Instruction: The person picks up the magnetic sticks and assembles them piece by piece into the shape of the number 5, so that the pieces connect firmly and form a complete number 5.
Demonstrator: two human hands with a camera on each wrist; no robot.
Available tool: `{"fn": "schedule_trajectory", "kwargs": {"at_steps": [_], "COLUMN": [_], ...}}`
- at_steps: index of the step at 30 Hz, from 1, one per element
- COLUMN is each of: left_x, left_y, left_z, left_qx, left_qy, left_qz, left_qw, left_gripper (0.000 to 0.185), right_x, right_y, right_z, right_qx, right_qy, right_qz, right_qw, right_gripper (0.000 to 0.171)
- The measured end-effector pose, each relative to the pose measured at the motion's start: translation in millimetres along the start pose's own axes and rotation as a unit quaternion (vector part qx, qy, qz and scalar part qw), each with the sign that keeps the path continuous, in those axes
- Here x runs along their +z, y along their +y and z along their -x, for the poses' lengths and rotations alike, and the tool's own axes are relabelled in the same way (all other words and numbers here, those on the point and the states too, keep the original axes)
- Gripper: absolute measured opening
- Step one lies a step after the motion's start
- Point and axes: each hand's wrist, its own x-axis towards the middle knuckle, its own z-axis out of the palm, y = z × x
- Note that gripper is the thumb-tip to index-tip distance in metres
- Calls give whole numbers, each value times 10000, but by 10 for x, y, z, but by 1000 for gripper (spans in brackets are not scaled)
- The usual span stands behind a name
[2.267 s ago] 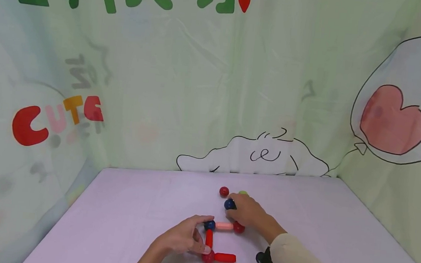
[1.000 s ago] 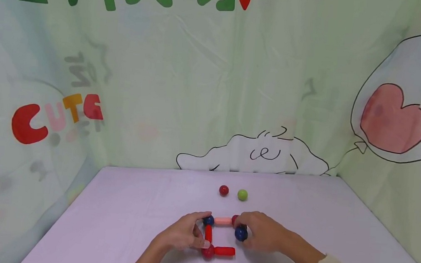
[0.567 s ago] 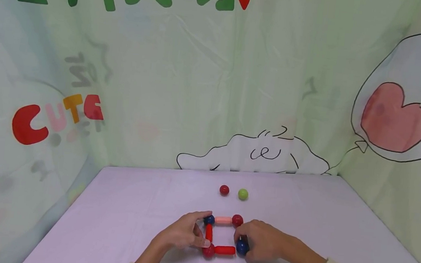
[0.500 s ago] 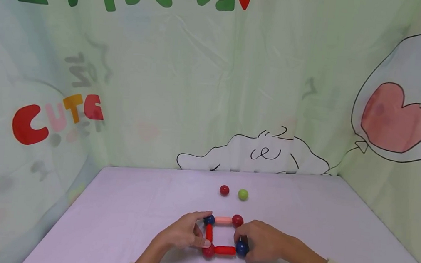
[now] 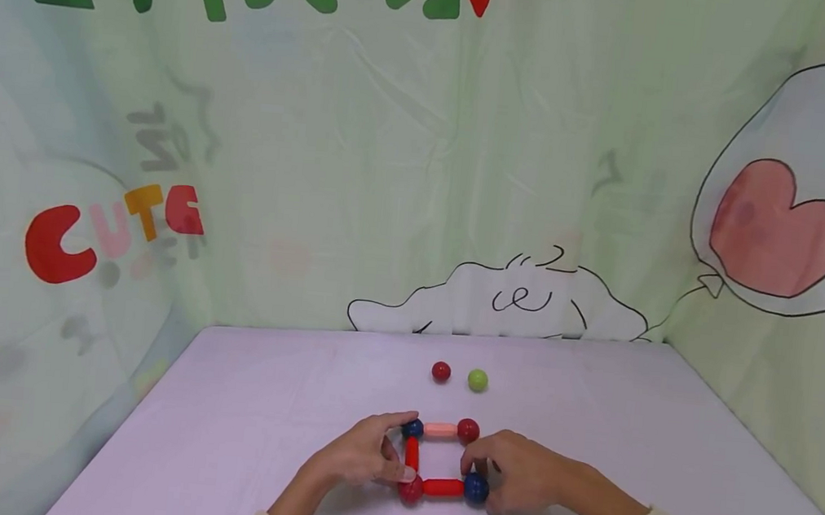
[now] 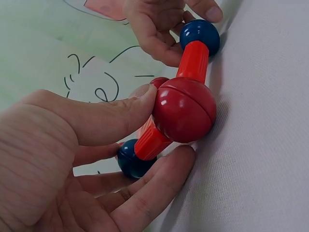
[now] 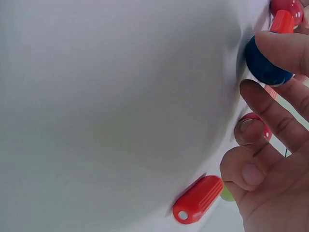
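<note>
Magnetic sticks and balls form an open-sided square on the table. My left hand [image 5: 363,454] holds its left side, thumb on the near red ball [image 6: 186,110] and index finger at the far blue ball [image 5: 412,428], a red stick [image 5: 412,454] between them. A pink stick [image 5: 440,430] joins that blue ball to a red ball [image 5: 468,431]. From the near red ball a second red stick [image 5: 443,487] runs right, its end touching a larger blue ball [image 5: 476,488]. My right hand [image 5: 529,474] pinches this ball between thumb and fingers.
Loose on the table [image 5: 283,393] behind the square are a red ball [image 5: 441,372] and a green ball [image 5: 478,380]. Another red stick [image 7: 198,199] lies below the right hand in the right wrist view. A printed curtain [image 5: 332,160] hangs behind.
My right hand has brought the larger blue ball from behind the square to its near right corner, where it now meets the red stick's end. My left hand has stayed almost still.
</note>
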Motion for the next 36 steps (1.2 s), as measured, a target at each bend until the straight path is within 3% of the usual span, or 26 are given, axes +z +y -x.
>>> {"fn": "schedule_trajectory", "kwargs": {"at_steps": [5, 11, 17, 21, 28, 36], "left_x": [0, -21, -16, -12, -5, -9], "left_y": [-2, 37, 37, 27, 17, 23], "left_z": [-16, -4, -21, -36, -56, -109], "left_qx": [83, 202, 208, 274, 214, 70], "left_qy": [-14, 5, -5, -5, -33, 6], "left_qz": [-20, -88, 9, 19, -28, -126], "left_qw": [10000, 9998, 9998, 9996, 9998, 9999], "left_gripper": [77, 73, 72, 72, 72, 72], "right_x": [-43, -109, -124, -129, -101, -32], "right_y": [57, 129, 162, 204, 271, 283], "right_z": [33, 43, 14, 7, 41, 132], "right_qx": [76, 226, 977, 1388, 1662, 1609], "right_qy": [136, 751, 1441, 1496, 1297, 1490], "right_qz": [-27, 641, 1109, 1346, 861, 305], "right_qw": [9999, 9949, 9785, 9697, 9737, 9752], "right_gripper": [39, 36, 27, 34, 19, 13]}}
